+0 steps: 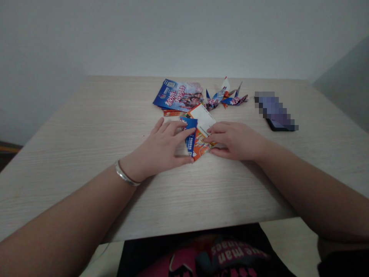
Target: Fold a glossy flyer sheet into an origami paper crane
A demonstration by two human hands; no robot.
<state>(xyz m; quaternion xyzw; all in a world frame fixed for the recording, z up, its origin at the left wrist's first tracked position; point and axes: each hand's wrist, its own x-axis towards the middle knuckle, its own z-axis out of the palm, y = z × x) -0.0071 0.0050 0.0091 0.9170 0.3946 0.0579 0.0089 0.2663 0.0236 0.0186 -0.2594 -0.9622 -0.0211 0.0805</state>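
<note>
A partly folded printed paper sheet lies on the table between my hands. It has an orange illustrated part, a white part and a blue flap folded over at the left. Pressing on the blue flap is my left hand, fingers spread, with the thumb at the sheet's bottom corner. My right hand grips the right edge; its fingers rest on top and the thumb sits by the lower edge. The underside of the sheet is hidden.
Behind the sheet lies a stack of blue printed leaflets. Folded paper cranes of similar print stand to its right. A phone, partly pixelated, lies farther right on the pale wooden table. A wall rises behind the table.
</note>
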